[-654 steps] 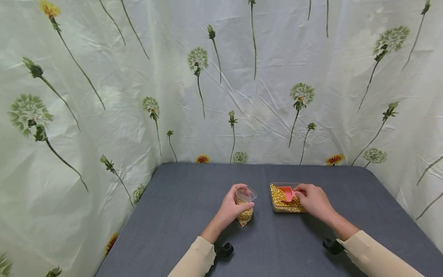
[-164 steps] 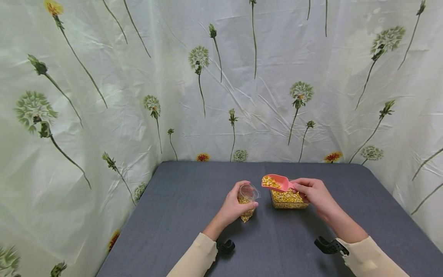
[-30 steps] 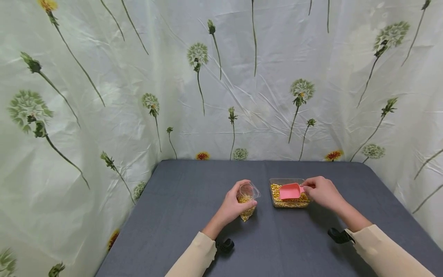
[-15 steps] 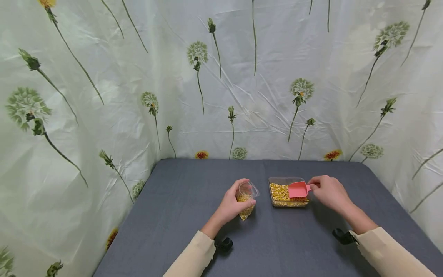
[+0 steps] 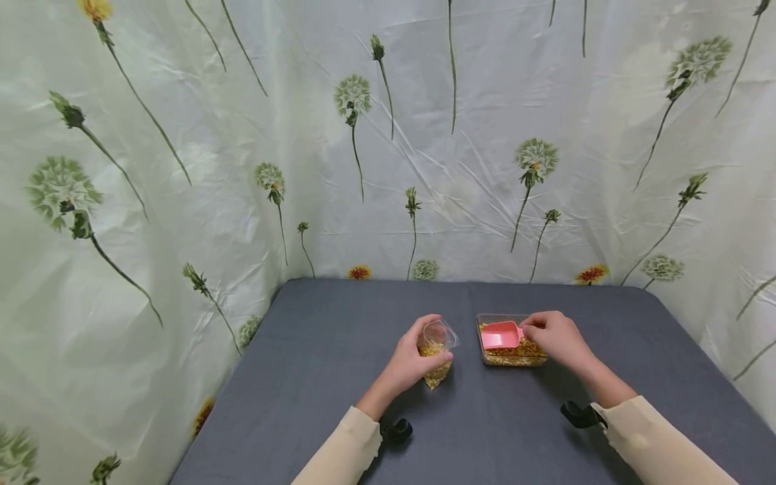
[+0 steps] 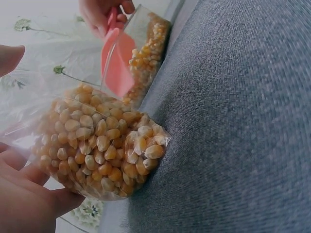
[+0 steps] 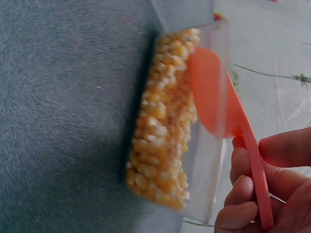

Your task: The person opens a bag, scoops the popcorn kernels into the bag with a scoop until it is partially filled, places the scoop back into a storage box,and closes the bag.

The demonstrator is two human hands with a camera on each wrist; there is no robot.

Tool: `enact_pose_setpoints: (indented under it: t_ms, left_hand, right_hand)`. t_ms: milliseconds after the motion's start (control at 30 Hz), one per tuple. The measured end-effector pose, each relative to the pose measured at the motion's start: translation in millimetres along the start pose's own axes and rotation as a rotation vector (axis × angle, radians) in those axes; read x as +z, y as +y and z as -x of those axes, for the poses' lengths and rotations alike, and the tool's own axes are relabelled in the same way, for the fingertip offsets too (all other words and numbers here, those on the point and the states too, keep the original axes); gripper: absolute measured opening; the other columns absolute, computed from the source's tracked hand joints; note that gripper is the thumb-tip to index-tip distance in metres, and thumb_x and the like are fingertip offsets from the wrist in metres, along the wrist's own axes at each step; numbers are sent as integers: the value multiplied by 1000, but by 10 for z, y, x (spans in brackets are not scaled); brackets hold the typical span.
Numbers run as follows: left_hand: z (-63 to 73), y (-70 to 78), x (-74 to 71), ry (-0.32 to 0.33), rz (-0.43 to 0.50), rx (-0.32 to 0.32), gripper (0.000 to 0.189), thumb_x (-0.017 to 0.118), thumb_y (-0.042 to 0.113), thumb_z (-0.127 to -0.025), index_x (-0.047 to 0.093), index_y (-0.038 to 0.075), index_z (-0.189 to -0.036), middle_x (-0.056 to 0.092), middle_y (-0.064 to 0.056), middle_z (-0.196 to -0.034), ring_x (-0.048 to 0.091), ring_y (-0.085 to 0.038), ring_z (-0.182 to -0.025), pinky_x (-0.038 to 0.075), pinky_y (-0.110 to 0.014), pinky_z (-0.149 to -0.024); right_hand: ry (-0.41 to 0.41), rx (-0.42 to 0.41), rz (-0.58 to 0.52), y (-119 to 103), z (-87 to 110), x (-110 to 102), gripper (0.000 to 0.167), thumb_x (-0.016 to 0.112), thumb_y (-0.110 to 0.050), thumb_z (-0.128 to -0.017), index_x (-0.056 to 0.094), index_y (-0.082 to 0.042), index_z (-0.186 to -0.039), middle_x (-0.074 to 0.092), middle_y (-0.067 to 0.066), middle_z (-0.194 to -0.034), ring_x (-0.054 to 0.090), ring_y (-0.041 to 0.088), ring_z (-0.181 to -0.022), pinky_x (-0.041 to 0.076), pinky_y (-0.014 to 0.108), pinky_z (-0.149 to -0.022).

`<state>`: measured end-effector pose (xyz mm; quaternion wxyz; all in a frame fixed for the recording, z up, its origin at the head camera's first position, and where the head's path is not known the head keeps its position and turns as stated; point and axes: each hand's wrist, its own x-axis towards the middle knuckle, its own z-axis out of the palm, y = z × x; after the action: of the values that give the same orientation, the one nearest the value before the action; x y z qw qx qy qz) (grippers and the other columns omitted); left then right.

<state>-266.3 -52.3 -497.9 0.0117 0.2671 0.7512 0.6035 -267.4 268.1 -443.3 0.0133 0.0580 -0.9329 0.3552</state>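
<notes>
My left hand (image 5: 407, 364) holds a clear plastic bag (image 5: 434, 372) by its spread mouth, fingers on the far side and thumb on the near side. Corn kernels (image 6: 92, 138) fill its lower part, and the bottom rests on the cloth. To the right, my right hand (image 5: 562, 345) grips the handle of a pink scoop (image 5: 500, 335). The scoop's bowl sits inside a clear rectangular container (image 5: 515, 362), just over the corn in it. No kernels show in the bowl. In the right wrist view, fingers curl round the scoop handle (image 7: 257, 179).
A dark grey cloth (image 5: 339, 323) covers the table. Behind and at the sides hangs a pale curtain (image 5: 388, 168) printed with dandelions. A black strap device (image 5: 397, 431) is on the left wrist and another black device (image 5: 580, 414) on the right.
Scoop, holding kernels above the container 5.5 seconds ago, is now down inside without visible kernels. Over the last second it shifted right, then back left. My left hand keeps holding the bag.
</notes>
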Motion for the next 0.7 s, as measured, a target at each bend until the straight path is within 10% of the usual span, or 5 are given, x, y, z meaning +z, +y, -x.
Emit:
enact_pose_setpoints:
  t_ms: [367, 700]
  left_hand:
    - [-15, 71, 11, -12, 15, -11, 65, 76, 21, -93, 42, 27, -148, 61, -4, -129, 59, -23, -114, 48, -42, -95]
    - [4, 10, 0, 2, -4, -9, 65, 75, 19, -93, 43, 29, -148, 60, -8, -129, 60, -17, -110, 51, -37, -89]
  right_hand:
    - [244, -66, 200, 66, -7, 187, 16, 67, -14, -92, 81, -8, -88, 72, 12, -92, 50, 41, -98, 37, 57, -73]
    - [272, -61, 190, 80, -54, 248, 15, 69, -16, -93, 82, -8, -93, 74, 13, -93, 56, 42, -94, 40, 53, -67]
